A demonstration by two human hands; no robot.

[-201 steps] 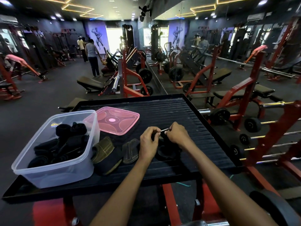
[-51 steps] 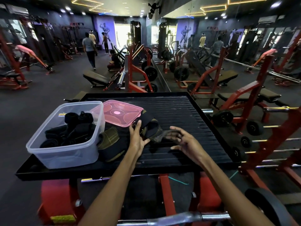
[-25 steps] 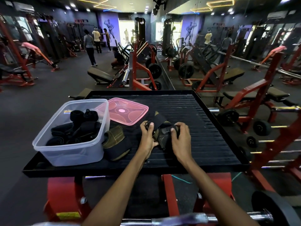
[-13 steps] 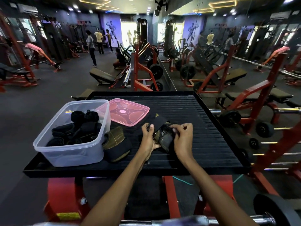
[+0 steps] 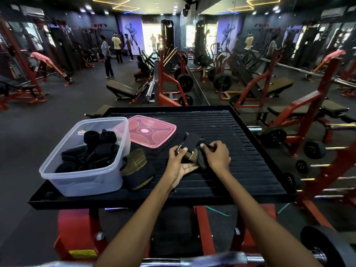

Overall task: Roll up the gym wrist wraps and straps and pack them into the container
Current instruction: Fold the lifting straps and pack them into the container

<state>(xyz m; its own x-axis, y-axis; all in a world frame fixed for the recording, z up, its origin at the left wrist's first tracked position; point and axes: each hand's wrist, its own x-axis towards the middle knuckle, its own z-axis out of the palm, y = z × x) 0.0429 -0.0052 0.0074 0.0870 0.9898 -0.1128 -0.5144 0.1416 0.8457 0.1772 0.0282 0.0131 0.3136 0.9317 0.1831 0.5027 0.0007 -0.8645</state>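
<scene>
An olive and black wrist wrap [image 5: 193, 153] with a metal buckle lies on the black ribbed platform [image 5: 240, 166], its black strap end sticking up and away. My left hand [image 5: 178, 162] holds it at the buckle with thumb and fingers. My right hand [image 5: 216, 157] grips its dark right end with curled fingers. The clear plastic container [image 5: 84, 178] at the left holds several rolled black wraps [image 5: 92, 149]. Another olive and black wrap [image 5: 135, 168] lies loose against the container's right side.
The pink lid [image 5: 150, 131] lies flat behind the hands, next to the container. The platform has a raised rim and sits on a red frame. A barbell runs across the bottom edge. Benches, racks and several people fill the gym beyond.
Over the last second both hands have kept working the same wrap in place. The left hand has turned palm up under the buckle and the strap end now stands up more.
</scene>
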